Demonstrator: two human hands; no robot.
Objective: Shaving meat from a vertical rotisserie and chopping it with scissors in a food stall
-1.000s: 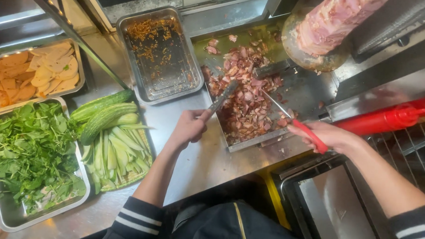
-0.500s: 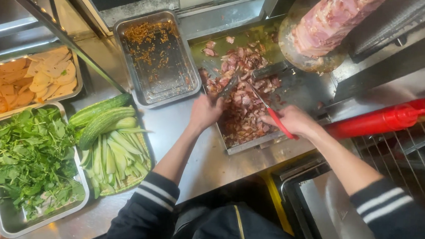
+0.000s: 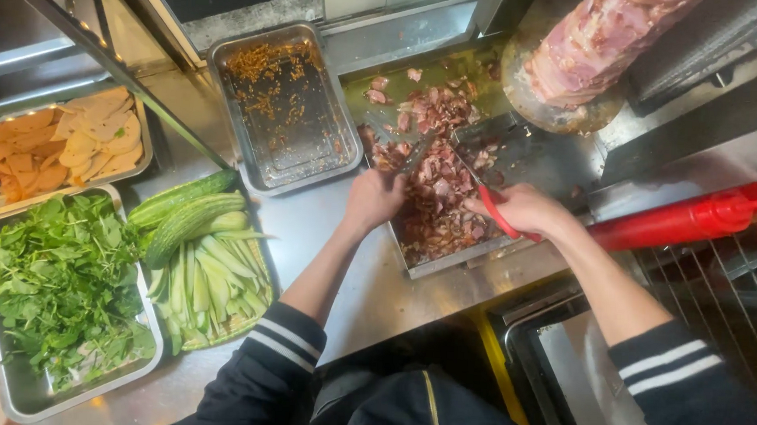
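Nearest the viewer, the left hand (image 3: 372,199) is closed around the handle of a metal tool (image 3: 417,154) whose blade reaches into the chopped meat (image 3: 437,185). The right hand (image 3: 523,210) is clenched on the red handle of a second tool (image 3: 493,206), its tip also in the meat. The meat lies in a steel tray (image 3: 446,260) on the worktop (image 3: 308,226). Beyond stands a meat spit (image 3: 595,42); an emptied pan (image 3: 284,110) sits to the left.

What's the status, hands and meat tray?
Left hand gripping metal tongs. Right hand on red-handled tool. Both over chopped meat in tray. Nothing blocking.
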